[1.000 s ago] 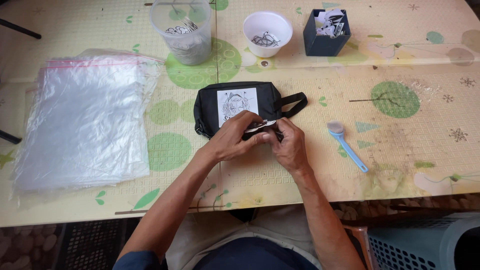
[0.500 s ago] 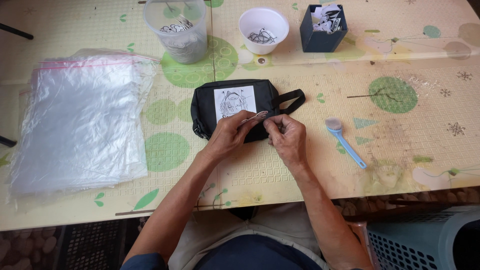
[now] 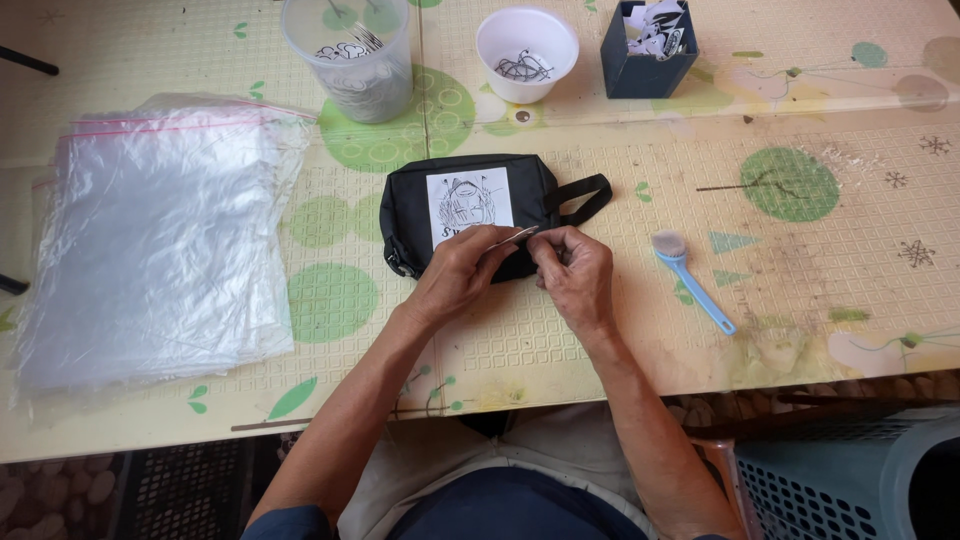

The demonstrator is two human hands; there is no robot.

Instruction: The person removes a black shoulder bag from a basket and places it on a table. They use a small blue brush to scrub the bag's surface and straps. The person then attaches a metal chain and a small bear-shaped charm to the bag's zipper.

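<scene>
While pouch lies crosswise — strap rightward, hands pinching

White square label with black drawing on black pouch, clear plastic bags stacked left

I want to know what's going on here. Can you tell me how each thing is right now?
Black pouch: flat on table, zipped shut, as far as shows.
Left hand: pinching thin metal piece.
Right hand: resting on pouch.
White bowl: upright, holds wire bits.
Blue brush: lying untouched.
Plastic bags: stacked flat.
</scene>
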